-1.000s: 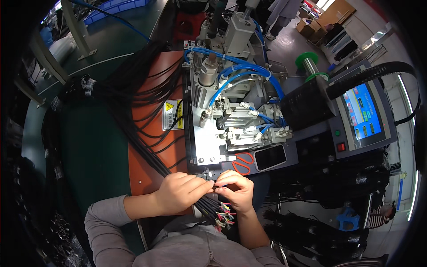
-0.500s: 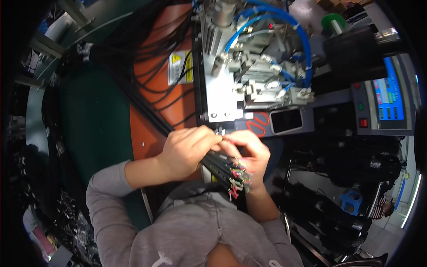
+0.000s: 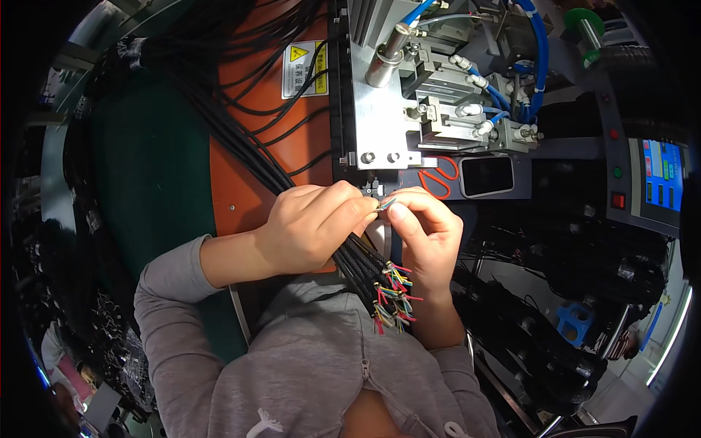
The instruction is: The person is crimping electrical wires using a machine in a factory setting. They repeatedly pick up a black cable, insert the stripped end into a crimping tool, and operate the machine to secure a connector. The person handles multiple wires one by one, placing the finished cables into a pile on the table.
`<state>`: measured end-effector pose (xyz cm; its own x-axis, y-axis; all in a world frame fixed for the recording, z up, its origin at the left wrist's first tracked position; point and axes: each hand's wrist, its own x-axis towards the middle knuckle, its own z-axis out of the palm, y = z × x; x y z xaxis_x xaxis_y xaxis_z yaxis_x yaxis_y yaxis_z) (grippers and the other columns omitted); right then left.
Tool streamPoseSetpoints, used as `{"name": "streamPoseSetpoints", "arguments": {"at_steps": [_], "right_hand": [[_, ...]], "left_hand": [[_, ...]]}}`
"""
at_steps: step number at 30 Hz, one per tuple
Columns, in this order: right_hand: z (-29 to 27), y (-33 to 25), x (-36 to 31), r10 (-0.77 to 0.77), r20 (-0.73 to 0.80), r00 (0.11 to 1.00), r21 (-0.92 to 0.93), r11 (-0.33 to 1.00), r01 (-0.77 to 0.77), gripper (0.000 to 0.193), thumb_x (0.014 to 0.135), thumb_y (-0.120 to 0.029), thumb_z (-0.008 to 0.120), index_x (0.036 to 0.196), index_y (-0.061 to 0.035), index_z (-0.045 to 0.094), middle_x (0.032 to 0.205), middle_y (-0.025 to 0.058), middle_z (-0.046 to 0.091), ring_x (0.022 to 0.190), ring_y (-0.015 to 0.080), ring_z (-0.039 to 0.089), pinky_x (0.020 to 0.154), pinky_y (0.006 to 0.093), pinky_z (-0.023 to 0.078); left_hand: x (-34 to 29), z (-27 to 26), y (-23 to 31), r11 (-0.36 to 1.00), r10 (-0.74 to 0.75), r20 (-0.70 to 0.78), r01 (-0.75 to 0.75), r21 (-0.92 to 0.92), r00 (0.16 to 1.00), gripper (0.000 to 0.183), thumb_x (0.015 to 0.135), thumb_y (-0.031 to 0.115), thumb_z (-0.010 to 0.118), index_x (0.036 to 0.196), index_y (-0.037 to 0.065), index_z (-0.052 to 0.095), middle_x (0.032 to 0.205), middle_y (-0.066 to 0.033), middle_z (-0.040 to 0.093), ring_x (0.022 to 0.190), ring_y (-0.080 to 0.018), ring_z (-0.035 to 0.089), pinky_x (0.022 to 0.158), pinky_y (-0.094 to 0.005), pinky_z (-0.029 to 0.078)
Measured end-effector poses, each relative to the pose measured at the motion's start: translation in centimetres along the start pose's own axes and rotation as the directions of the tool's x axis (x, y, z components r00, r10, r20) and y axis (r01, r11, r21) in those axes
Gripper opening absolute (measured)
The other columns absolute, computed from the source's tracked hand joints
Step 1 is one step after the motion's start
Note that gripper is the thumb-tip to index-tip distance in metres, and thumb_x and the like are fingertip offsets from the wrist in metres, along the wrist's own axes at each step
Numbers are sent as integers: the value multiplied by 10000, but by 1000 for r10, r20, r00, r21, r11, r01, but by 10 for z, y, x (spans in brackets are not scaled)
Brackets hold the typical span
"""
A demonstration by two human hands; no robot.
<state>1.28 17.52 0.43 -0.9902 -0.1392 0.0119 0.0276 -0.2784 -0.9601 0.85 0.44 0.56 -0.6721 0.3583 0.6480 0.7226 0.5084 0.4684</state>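
Observation:
My left hand (image 3: 310, 226) is closed, its thumb and forefinger pinching a black cable close to its end. Thin coloured wires (image 3: 387, 204) come out of that end, and the thumb and forefinger of my right hand (image 3: 431, 233) are pinched on them. The fingertips of both hands nearly meet. Under my left hand runs a bundle of black braided cables (image 3: 356, 264), slanting down toward my lap. Its stripped ends fan out in red, yellow, white and blue wires (image 3: 394, 296) below my right hand.
Just beyond my hands stands a metal machine (image 3: 376, 120) with pneumatic cylinders and blue hoses. Red-handled scissors (image 3: 440, 179) and a phone (image 3: 487, 177) lie to its right, before a control screen (image 3: 661, 175). More black cables (image 3: 252, 157) cross the orange surface (image 3: 241, 191) at left.
The view has shifted, so the machine now sits higher and further right. My fingertips are slightly further apart, and the coloured wires between them now show clearly.

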Motion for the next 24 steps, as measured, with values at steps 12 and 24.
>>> {"name": "streamPoseSetpoints", "arguments": {"at_steps": [12,24], "right_hand": [[-20,8,5,-327,126,937,-674,664,323,107,688,35,703,745,14,614,718,97,611,686,206,589,640,294,458],[-15,21,17,-261,143,955,-775,570,272,67,707,5,643,702,-26,584,666,73,558,636,224,526,608,325,426]], "left_hand": [[-9,5,1,966,8,180,-54,254,984,375,661,111,612,1023,20,650,772,-31,584,614,-126,565,485,-237,424],[-7,7,6,932,-52,228,-34,360,972,304,680,132,604,958,33,675,712,13,500,576,-98,484,444,-226,353]]}}
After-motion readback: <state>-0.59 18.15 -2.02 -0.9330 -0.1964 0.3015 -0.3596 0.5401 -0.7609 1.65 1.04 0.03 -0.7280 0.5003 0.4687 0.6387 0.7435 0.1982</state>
